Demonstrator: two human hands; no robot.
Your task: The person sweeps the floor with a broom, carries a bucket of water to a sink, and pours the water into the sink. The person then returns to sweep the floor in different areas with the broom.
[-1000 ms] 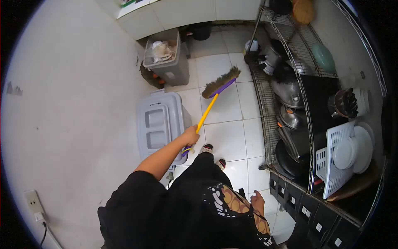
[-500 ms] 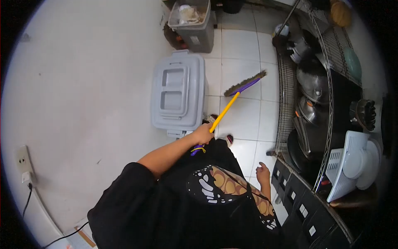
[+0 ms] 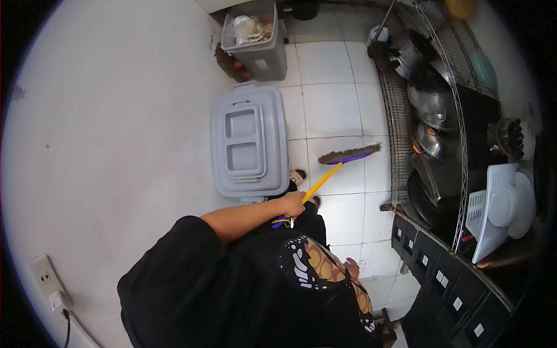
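My left hand (image 3: 295,204) is wrapped round the yellow handle of a broom (image 3: 322,182), whose purple end shows just behind the wrist. The broom's purple head with grey-brown bristles (image 3: 350,155) rests on the white floor tiles (image 3: 333,110), near the wire shelf. My right hand (image 3: 352,268) hangs low beside the patterned part of my black shirt, partly hidden by it. Nothing shows in that hand, and its fingers look apart. A grey lidded bin (image 3: 243,142) stands just left of the broom.
An open grey bin (image 3: 270,61) with rubbish stands at the upper left. Along the right, a wire shelf (image 3: 399,133) holds pots (image 3: 432,98) and a white dish rack (image 3: 492,203). Black boxes (image 3: 441,278) line the lower right. A wall (image 3: 116,145) bounds the left.
The broom head has moved back over the floor towards my feet. My left hand still grips the handle and is lower in view. My right hand is lower, nearer my body. The camera view has shifted.
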